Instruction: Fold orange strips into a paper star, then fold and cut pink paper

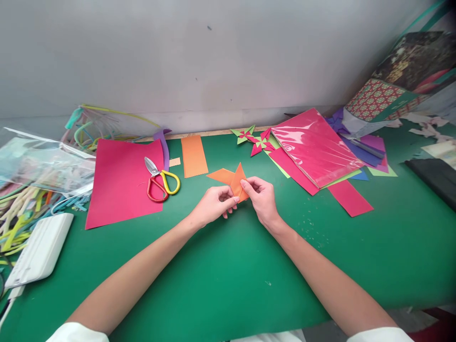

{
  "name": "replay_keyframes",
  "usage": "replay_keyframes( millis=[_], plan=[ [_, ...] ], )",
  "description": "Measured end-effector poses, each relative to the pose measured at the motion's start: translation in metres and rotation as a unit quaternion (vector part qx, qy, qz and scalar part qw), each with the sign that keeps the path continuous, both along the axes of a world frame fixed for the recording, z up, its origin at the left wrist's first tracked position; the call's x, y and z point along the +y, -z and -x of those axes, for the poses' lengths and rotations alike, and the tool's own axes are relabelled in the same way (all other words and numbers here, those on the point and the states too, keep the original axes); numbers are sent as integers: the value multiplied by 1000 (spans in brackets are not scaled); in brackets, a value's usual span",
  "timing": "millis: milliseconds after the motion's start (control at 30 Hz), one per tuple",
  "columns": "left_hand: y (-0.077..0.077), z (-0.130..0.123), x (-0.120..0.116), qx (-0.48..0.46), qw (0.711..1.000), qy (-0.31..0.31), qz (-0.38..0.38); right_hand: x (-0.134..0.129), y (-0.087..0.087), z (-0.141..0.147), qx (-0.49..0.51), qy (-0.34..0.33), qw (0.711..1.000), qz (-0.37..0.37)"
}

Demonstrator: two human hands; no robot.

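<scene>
A folded piece of orange paper [236,183] is held between my two hands above the green tabletop, one point sticking up and another out to the left. My left hand [216,204] pinches its lower left edge between thumb and fingers. On the right side, my right hand [261,197] grips it with the thumb pressed on the front; the fingers behind are partly hidden. Just beyond lies a flat orange paper strip [194,156]. Scissors [158,180] with one red and one yellow handle rest on a red sheet [119,180] to the left.
Red-and-green folded paper stars [261,141] lie by the wall. A clear-wrapped pack of red paper [318,147] sits on the right near a purple star [337,122]. At left are a white power bank [40,247] and a heap of coloured strips [21,218].
</scene>
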State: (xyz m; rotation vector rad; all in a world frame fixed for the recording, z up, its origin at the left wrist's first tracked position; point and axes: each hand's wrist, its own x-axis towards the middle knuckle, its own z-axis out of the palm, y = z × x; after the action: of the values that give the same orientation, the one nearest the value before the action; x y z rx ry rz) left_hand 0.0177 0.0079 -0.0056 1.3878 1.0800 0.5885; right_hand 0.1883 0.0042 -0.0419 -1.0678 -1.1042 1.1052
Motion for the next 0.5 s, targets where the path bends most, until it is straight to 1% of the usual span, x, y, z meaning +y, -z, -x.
replay_keyframes(
  millis=[133, 267, 367, 500],
  plan=[
    [4, -1, -1, 0, 1000, -18, 6, -1, 0, 1, 2, 0, 1000, 0],
    [5, 0, -1, -9, 1000, -20, 8, 0, 0, 1, 17, -11, 1000, 2],
    [6, 0, -2, -18, 1000, -21, -2, 1, 0, 0, 34, -26, 999, 6],
    [12, -1, -5, -14, 999, -42, -22, 1, -1, 0, 32, -31, 999, 10]
  ],
)
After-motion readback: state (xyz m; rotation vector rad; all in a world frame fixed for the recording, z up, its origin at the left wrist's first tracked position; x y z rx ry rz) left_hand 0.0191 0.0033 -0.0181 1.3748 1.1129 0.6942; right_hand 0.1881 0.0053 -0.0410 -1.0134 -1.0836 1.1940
